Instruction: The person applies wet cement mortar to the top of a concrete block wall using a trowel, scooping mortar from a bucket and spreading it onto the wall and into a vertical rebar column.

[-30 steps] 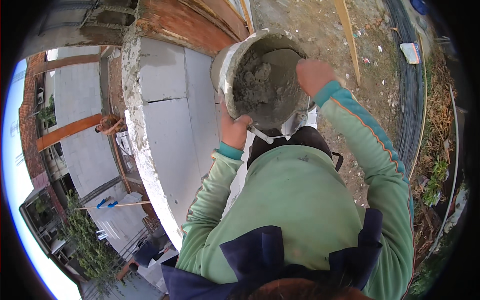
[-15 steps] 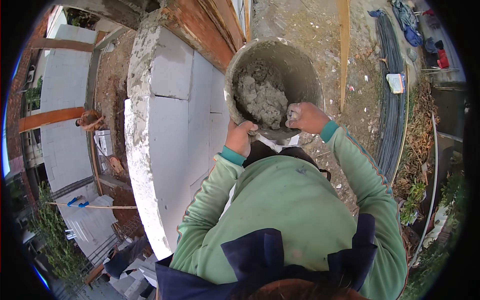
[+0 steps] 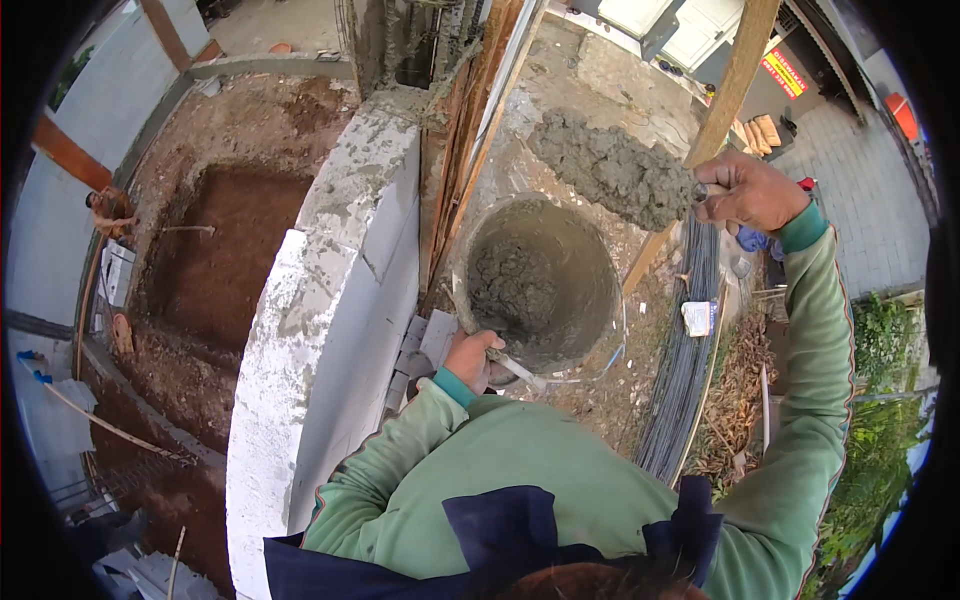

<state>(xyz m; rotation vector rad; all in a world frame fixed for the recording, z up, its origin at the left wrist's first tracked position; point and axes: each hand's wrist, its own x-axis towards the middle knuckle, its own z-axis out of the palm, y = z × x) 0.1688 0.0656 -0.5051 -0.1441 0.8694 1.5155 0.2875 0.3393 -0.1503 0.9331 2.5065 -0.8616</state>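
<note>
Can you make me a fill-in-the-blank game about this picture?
1. The right hand holds up a heaped load of mortar, whose colour is ____.
2. The left hand grips the rim of the bucket, whose mouth looks ____, not square.
3. The sleeves are mostly coloured ____.
4. In the picture, the white wall stands to the bucket's ____.

Missing words: grey; round; green; left.

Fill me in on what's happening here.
Someone in a green top is handling mortar. The left hand grips the near rim of a bucket; the right hand holds out a tool heaped with grey mortar. More mortar sits in the bucket. A white wall stands to the left.
</note>
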